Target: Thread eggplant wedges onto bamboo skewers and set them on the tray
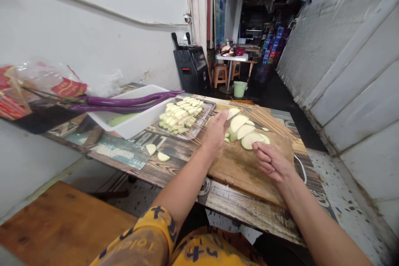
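L hand (217, 131) pinches 1 zucchini-like slice (233, 112), prob. to steady it; R hand (270, 161) curled, can't tell if gripping anything. Btwn hands: several overlapping slices (250, 141) on 1 chopping board (237, 168). Left of L hand: 2 eggplants (124, 101). Past R hand: uncounted skewers (272, 121), prob. for easy reach.

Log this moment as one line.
left hand: holding pale slice | right hand: curled by cut slices, grip unclear | cutting board: under cut slices | thin sticks: beyond board | tray: skewered slices
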### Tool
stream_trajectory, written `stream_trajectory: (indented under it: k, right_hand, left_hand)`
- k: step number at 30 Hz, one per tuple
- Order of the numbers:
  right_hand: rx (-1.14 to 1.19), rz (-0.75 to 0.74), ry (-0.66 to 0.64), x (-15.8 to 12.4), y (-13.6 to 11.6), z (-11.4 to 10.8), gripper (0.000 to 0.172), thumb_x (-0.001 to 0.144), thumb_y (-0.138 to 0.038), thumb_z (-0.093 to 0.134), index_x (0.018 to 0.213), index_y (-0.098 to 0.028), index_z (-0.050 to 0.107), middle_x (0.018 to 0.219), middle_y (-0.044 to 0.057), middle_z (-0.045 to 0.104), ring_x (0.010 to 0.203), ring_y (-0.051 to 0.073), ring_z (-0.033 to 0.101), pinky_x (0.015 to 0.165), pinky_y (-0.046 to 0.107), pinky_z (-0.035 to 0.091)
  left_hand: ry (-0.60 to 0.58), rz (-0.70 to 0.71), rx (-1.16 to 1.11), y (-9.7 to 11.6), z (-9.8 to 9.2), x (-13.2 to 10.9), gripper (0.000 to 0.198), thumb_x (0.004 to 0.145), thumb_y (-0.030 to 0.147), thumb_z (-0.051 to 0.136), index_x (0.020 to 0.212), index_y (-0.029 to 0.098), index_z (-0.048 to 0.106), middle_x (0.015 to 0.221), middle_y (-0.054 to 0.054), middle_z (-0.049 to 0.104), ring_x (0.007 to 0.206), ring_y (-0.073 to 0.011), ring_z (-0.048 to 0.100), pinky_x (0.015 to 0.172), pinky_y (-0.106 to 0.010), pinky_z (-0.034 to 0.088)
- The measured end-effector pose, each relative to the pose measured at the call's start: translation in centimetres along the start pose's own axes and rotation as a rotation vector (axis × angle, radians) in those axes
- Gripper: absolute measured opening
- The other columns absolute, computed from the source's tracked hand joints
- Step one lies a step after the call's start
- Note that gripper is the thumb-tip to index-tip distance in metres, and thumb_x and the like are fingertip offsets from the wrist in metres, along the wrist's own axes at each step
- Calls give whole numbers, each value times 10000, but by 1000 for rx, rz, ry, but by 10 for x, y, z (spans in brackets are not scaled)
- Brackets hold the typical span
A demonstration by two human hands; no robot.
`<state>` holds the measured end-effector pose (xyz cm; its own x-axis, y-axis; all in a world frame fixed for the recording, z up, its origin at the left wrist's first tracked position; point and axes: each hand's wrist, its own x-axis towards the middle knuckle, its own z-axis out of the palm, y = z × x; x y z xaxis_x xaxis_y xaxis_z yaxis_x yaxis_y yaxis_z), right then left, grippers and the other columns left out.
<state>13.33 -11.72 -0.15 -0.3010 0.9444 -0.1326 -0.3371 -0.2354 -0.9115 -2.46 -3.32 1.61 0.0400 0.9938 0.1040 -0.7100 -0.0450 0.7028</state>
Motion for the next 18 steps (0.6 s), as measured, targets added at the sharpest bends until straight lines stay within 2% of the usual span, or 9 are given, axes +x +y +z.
stream_trajectory:
  k: [5, 10, 12, 14, 16, 18]
  right_hand:
    - [-85, -33, 30, -1, 3, 4, 247, 782, -404, 593, 779, -168, 524, 416, -118, 289, 294, 14, 175, 281, 121, 148]
    - [-236, -108, 127, 1, 7, 7, 272, 781, -442, 569, 779, -171, 545, 411, -112, 277, 309, 28, 166, 303, 154, 131]
    - [-446, -212, 223, 3, 9, 8, 286, 797, -447, 538, 777, -164, 571, 415, -94, 299, 328, 45, 216, 330, 177, 167]
    - [-732, -378, 316, 4, 13, 8, 292, 820, -425, 501, 767, -158, 605, 446, -56, 387, 382, 76, 337, 385, 202, 250]
    - [-1011, -552, 369, 6, 18, 6, 286, 844, -377, 468, 762, -159, 632, 525, -10, 510, 480, 113, 461, 475, 223, 331]
    - [-1228, -684, 398, 7, 23, 3, 269, 861, -323, 448, 788, -160, 649, 628, 25, 607, 556, 135, 533, 545, 232, 365]
  left_hand:
    - [29, -21, 2, 0, -4, 4, 198, 662, 253, 695, 802, 126, 635, 801, -57, 695, 868, -184, 646, 856, -317, 468]
    - [-17, -129, -35, 1, -7, 6, 189, 718, 293, 646, 825, 137, 627, 827, -70, 688, 859, -178, 644, 806, -294, 483]
    - [-30, -236, -51, 2, -7, 6, 291, 764, 419, 576, 869, 153, 624, 869, -82, 681, 864, -179, 641, 764, -282, 491]
    - [-45, -300, -63, 2, -8, 7, 425, 781, 547, 485, 901, 163, 621, 914, -97, 673, 885, -188, 636, 743, -280, 495]
    - [-67, -268, -77, 2, -8, 7, 485, 786, 587, 439, 893, 151, 623, 936, -112, 670, 918, -200, 629, 757, -286, 494]
    - [-69, -185, -82, 1, -7, 8, 422, 803, 517, 473, 873, 131, 625, 917, -116, 676, 933, -204, 627, 786, -291, 489]
